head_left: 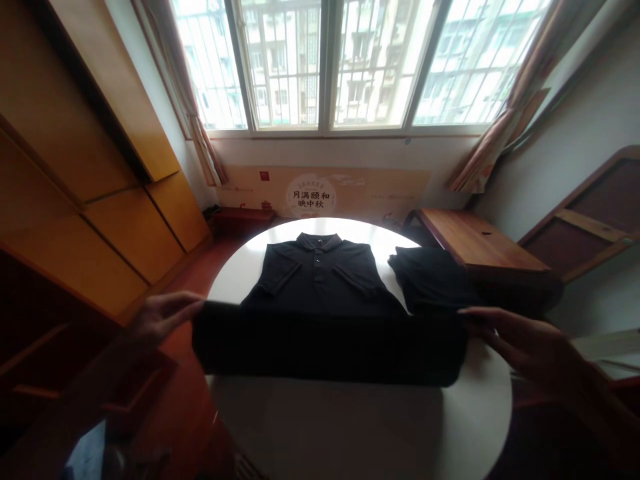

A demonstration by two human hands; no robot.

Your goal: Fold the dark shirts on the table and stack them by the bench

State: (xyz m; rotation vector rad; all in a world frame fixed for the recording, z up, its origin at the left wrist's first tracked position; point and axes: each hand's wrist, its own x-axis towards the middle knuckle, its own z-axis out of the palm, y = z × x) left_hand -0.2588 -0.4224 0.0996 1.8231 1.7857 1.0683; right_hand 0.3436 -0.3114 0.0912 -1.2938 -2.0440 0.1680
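Note:
A black polo shirt point(320, 280) lies front up on a round white table point(320, 420), its collar toward the window and its short sleeves angled over the chest. The near part of the black cloth is raised off the table and stretched wide between my hands. My left hand point(167, 315) pinches its left upper corner. At the right upper corner, my right hand point(525, 340) grips the same edge with fingers closed. Beside the shirt on the right sits a folded black garment point(435, 277), partly covered by the raised cloth.
A wooden bench-like table point(490, 237) stands beyond the right side. Yellow-brown cabinets point(125, 227) line the left wall. Past the table are a printed banner point(360, 190) and a barred window point(325, 67) with tied curtains. Reddish flooring point(185, 280) shows at left.

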